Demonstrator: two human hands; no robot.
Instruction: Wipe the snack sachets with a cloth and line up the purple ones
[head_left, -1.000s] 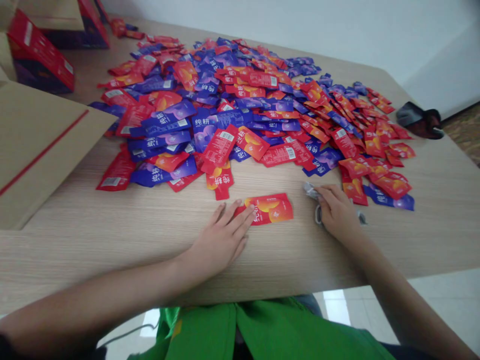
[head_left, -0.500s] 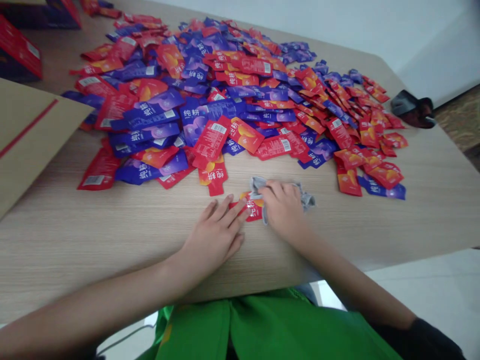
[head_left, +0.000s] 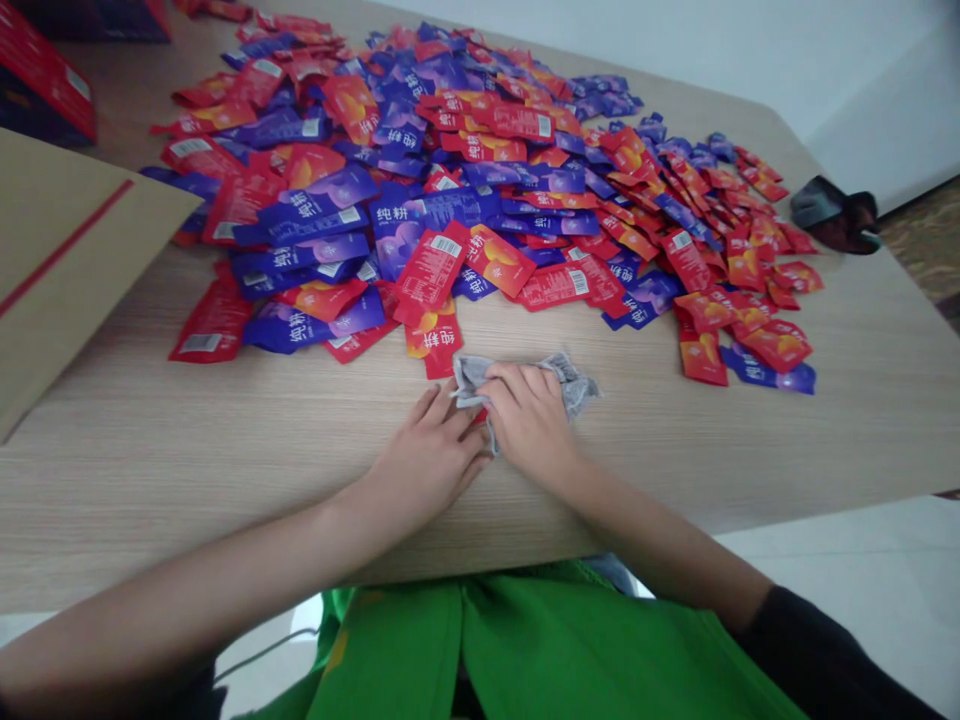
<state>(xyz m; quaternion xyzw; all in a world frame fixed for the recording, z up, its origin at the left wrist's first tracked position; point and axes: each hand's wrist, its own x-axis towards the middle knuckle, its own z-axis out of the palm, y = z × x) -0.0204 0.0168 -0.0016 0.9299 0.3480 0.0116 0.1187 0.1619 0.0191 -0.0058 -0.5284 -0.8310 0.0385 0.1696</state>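
My right hand [head_left: 529, 415] is closed on a crumpled grey cloth [head_left: 574, 388], which is pressed over a small red pouch [head_left: 481, 415] lying flat on the table. Only a sliver of that pouch shows between my hands. My left hand [head_left: 435, 450] lies on the pouch's left part with its fingers stretched out, and the cloth's left edge meets its fingertips. Just beyond my hands, a red pouch with its label up [head_left: 435, 343] sits at the near edge of a large heap of red and purple pouches [head_left: 420, 215].
A brown cardboard flap [head_left: 82, 240] with a red stripe juts in from the left. Red and dark boxes [head_left: 45, 85] stand behind it. A dark, shiny object [head_left: 834, 215] lies by the table's right edge. The wooden tabletop [head_left: 225, 450] runs beneath everything.
My right hand has slid the grey cloth leftward over the red pouch, up to my left fingers, covering most of the pouch. My left hand stays on the pouch. The view has shifted slightly.
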